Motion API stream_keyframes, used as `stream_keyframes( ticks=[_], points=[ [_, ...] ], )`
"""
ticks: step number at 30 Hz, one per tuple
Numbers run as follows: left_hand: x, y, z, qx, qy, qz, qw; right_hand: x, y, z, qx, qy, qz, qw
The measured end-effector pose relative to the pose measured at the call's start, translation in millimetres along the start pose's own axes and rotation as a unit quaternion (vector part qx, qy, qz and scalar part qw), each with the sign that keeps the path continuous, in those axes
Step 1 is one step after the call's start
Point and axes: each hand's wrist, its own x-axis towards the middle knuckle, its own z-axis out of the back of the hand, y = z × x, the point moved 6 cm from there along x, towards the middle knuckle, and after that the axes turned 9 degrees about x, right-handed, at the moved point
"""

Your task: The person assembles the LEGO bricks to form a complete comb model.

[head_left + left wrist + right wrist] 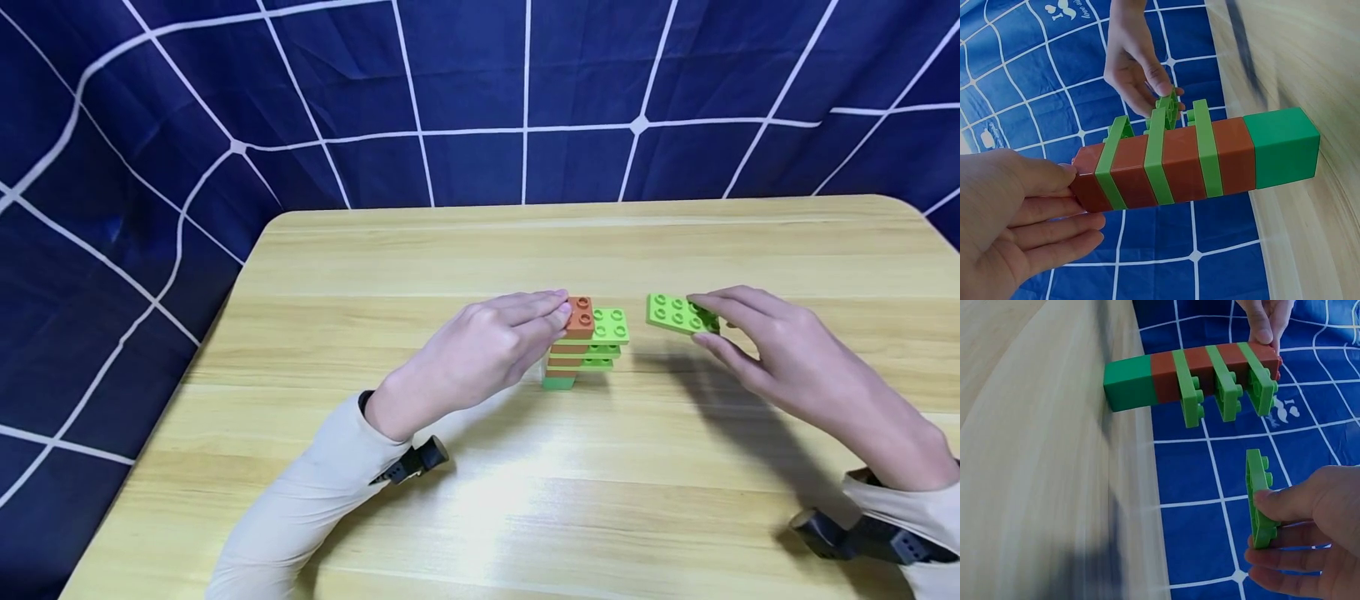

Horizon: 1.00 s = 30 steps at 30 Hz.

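A tower of toy building bricks (1185, 165) stands upright on the table. Its base is a dark green brick (1285, 149); above it, reddish-brown bricks alternate with three thin light green plates that jut out to the right. My left hand (480, 346) holds the topmost brown brick (581, 317) between thumb and fingers. To the right of the tower, my right hand (795, 350) pinches a loose light green plate (671, 313) by its right end. This plate is in the air, studs up, apart from the tower, as the right wrist view also shows.
The light wood table (375, 267) has rounded far corners. Behind it and on the left hangs a dark blue cloth (472, 67) with white grid lines. Black wrist cameras (427, 454) sit at the cuffs of both pale sleeves (315, 492).
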Motion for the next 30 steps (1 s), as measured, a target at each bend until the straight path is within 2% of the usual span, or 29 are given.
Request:
stream_keyframes(
  ticks=[13,30],
  points=[
    [1.3,0.4,0.1,-0.003,-0.003,0.003,1.0,17.7,16.7,5.5,-0.001,-0.011,0.022,1.0],
    [1.5,0.4,-2.2,-0.017,0.005,0.021,0.9996,34.3,47.7,10.3,0.04,-0.05,0.064,0.996]
  ],
)
